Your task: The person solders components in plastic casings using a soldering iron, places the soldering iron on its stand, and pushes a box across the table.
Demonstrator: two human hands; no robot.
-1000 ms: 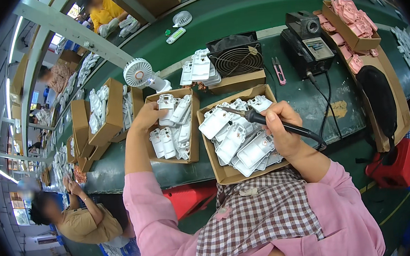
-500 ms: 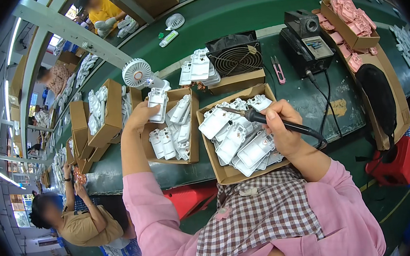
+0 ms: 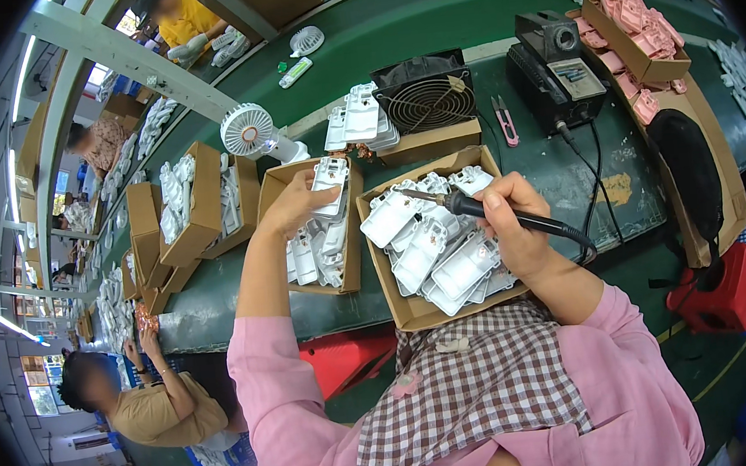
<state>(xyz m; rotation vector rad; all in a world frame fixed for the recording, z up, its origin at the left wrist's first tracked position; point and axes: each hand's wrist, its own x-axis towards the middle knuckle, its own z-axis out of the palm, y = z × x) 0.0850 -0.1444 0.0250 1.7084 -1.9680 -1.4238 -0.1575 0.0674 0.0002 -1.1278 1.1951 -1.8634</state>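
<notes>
Lifted since before, left hand (image 3: 295,206) pinches white part (image 3: 330,179); right hand (image 3: 509,221) grips soldering iron (image 3: 464,206).

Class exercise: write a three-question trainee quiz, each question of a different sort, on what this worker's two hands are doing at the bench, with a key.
1. True or false: the right hand holds a soldering iron above the cardboard box of white plastic shells.
2. What does the left hand have in its grip? A) red snips B) a white plastic shell C) the small desk fan
3. Fill in: the left hand is over the ______ of the two boxes in front of the person.

Key
1. True
2. B, a white plastic shell
3. left, the narrower box
</notes>
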